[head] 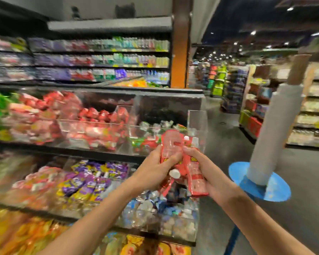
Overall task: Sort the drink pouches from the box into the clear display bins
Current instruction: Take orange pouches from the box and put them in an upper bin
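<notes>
Both my hands hold red drink pouches in front of the shelf's right end. My left hand [153,172] grips a bunch of red pouches [170,146] with a white cap [174,174] sticking out below. My right hand [208,173] grips another red pouch [196,183] beside them, and the two bunches touch. Just behind them stands a clear display bin [197,124] on the upper shelf, with a few green and red pouches [145,142] at its bottom. The box is not in view.
Clear bins to the left hold red pouches [92,126]; the shelf below has purple pouches [92,181] and blue-white ones [155,205]. A grey wrapped post [271,137] on a blue round base [276,188] stands in the aisle on the right. Stocked shelves line the background.
</notes>
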